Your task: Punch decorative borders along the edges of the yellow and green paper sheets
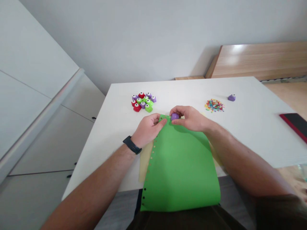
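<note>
A large green sheet [184, 166] lies over the table's front edge, with small punched holes along its left side and at the left of its far edge. My left hand [150, 127] pinches the sheet's far left corner. My right hand [189, 118] is closed on a purple craft punch [174, 117], which sits at the sheet's far edge, just right of my left thumb. Beneath the green sheet, a pale yellow sheet [145, 163] shows on the left. A dark watch band [132, 145] is on my left wrist.
Several red, green and purple punches [143, 101] cluster at the back left of the white table [100, 137]. A pile of colourful paper bits [214, 105] lies back right, with a lone purple punch [231, 97] beyond. A black and red object [296, 124] rests at the right edge.
</note>
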A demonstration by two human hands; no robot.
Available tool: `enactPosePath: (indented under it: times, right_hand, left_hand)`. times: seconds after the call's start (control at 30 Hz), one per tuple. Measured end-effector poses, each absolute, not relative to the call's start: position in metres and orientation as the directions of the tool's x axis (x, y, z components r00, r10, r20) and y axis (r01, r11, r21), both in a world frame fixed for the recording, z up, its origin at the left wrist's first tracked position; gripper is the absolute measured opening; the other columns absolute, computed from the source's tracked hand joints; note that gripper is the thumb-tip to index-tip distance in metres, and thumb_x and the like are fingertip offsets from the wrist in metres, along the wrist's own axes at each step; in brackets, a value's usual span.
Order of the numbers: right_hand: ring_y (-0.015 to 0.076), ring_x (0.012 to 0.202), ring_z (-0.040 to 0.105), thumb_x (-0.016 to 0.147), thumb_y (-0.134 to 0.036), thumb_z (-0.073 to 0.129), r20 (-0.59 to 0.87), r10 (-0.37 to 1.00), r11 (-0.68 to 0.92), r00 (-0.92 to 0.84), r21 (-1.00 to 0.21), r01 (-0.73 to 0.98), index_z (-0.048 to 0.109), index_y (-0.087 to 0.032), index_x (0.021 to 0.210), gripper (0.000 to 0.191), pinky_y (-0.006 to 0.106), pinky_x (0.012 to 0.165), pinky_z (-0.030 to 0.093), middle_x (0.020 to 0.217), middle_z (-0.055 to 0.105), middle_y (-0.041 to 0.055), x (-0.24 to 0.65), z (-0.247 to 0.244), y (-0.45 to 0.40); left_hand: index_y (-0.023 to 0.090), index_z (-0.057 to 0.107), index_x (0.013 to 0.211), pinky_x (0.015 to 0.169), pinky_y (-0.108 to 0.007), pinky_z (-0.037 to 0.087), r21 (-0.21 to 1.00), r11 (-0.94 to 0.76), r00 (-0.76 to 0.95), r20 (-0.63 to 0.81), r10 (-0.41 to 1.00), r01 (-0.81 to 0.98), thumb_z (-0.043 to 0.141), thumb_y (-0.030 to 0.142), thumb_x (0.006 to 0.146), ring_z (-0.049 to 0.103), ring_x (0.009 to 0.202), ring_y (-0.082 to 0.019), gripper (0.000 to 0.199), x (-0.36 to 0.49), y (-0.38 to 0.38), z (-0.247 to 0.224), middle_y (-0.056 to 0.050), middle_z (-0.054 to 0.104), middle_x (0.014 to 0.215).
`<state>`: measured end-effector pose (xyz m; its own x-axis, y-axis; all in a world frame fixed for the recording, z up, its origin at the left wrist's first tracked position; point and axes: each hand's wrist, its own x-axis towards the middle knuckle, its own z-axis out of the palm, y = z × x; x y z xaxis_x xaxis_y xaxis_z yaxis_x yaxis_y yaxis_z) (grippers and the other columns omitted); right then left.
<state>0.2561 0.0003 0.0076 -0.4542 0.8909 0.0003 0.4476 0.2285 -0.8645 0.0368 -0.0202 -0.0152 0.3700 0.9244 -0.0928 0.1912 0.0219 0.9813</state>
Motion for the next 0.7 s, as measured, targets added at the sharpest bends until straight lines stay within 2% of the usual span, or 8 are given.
enactPosePath:
  times: [0.43,0.7]
  right_hand:
    - [0.0140,0.074,0.055,0.078,-0.027,0.070,-0.036,0.900,0.162,-0.434,-0.898,0.409,0.067,-0.016,0.104,0.028,0.029,0.072,0.046,0.084,0.064,0.0005,0.260,0.011,0.003]
    - [0.0136,0.075,0.054,0.080,-0.035,0.073,0.055,0.957,0.151,-0.286,-0.933,0.327,0.068,-0.016,0.104,0.030,0.028,0.068,0.043,0.085,0.063,0.0012,0.265,0.005,0.011]
  left_hand:
    - [0.016,0.066,0.099,0.064,-0.030,0.053,0.975,0.009,0.335,-0.086,0.938,0.223,0.065,0.048,0.091,0.071,0.075,-0.020,0.033,0.035,-0.019,-0.017,-0.007,0.075,0.090]
    - [0.017,0.066,0.098,0.066,-0.029,0.053,0.980,0.024,0.356,-0.095,0.930,0.198,0.066,0.048,0.091,0.071,0.077,-0.019,0.032,0.037,-0.020,-0.016,-0.006,0.076,0.093]
